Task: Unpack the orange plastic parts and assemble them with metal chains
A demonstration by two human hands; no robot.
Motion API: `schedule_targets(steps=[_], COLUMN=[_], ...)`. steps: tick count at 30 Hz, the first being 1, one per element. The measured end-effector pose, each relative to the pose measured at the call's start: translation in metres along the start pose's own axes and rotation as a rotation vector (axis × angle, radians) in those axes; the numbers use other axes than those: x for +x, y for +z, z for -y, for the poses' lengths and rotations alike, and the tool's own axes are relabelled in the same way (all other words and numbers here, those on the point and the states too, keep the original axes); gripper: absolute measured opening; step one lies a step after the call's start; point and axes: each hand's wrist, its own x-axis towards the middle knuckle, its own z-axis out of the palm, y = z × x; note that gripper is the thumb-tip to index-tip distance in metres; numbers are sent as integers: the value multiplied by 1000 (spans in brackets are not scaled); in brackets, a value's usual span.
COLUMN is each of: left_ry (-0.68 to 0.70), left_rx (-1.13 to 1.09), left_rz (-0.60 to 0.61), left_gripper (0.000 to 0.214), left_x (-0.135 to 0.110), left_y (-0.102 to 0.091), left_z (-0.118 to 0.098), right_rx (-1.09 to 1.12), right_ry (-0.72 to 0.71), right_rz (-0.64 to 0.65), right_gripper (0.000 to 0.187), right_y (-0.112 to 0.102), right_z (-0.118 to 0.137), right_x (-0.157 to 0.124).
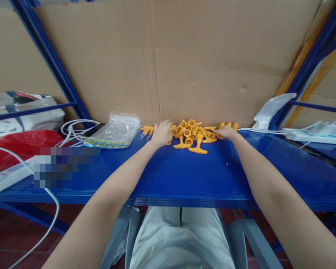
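A heap of small orange plastic parts (190, 135) with flat feet and cup-shaped tops lies at the back of the blue shelf (184, 175), against a cardboard wall. My left hand (161, 132) rests palm down on the heap's left side, fingers curled over some parts. My right hand (226, 132) lies on the heap's right side, fingers pointing left and touching the parts. A few more orange parts (147, 130) sit left of my left hand. What the fingers hold, if anything, is hidden.
A stack of clear zip bags (116, 130) and white cables (72, 130) lie left of the heap. A red bag (19, 144) sits farther left. White plastic wrapping (271, 108) and a white power strip (313, 135) lie at the right. Blue rack posts flank the shelf.
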Motion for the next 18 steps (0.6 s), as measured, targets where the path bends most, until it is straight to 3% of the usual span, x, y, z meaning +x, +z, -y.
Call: schedule_targets(steps=[3,5,8,10,18], left_ry=[80,115,158,190,291], left_rx=[24,21,5,-6,-27], left_rz=[-14,-30,-60,-95,-201], left_gripper=[47,49,53,56,51], left_x=[-3,-2,-2,-1,1], left_y=[-5,-5,-3,-2,-3], left_z=[-5,-6,-6,-5,-11], right_rx=[37,79,150,177,35], right_ry=[128,83,-63,-189,-733], right_rz=[109,-1,-190,-228,-105], right_gripper=[27,27,32,34,32], right_y=[-8,-12,-14,-13,-3], right_z=[13,23,42,57,114], right_x=[-5,-8,-14,-20,-56])
